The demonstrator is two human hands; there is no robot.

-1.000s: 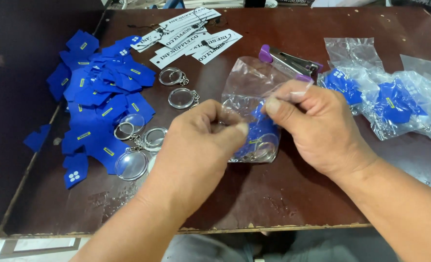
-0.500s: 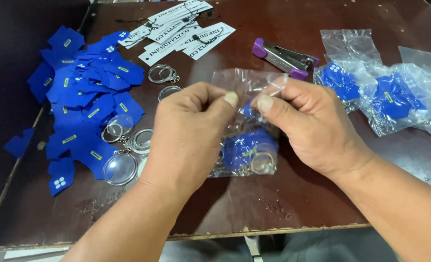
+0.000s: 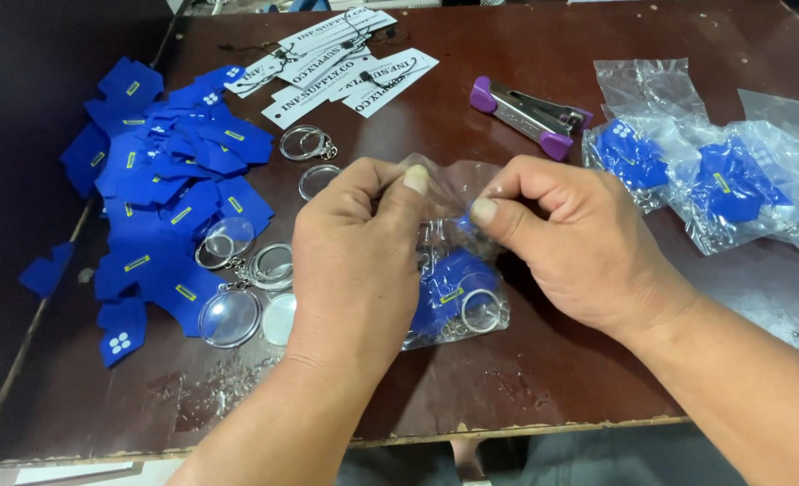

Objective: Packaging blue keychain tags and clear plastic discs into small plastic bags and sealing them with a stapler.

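A small clear plastic bag (image 3: 458, 270) hangs upright above the brown table — its top edge pinched from both sides. Inside sit a blue fabric piece (image 3: 449, 290) and a metal ring (image 3: 480, 310) — low in the bag.

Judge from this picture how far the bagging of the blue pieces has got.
Done: filled clear bags lie at the right. In hand: left hand and right hand pinch the top of a clear bag holding a blue piece and ring. Left: a pile of blue pieces and loose keyrings.

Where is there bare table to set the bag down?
Bare table lies along the near edge below the bag, and between the cards and stapler. Crowded: blue pile left, filled bags right.
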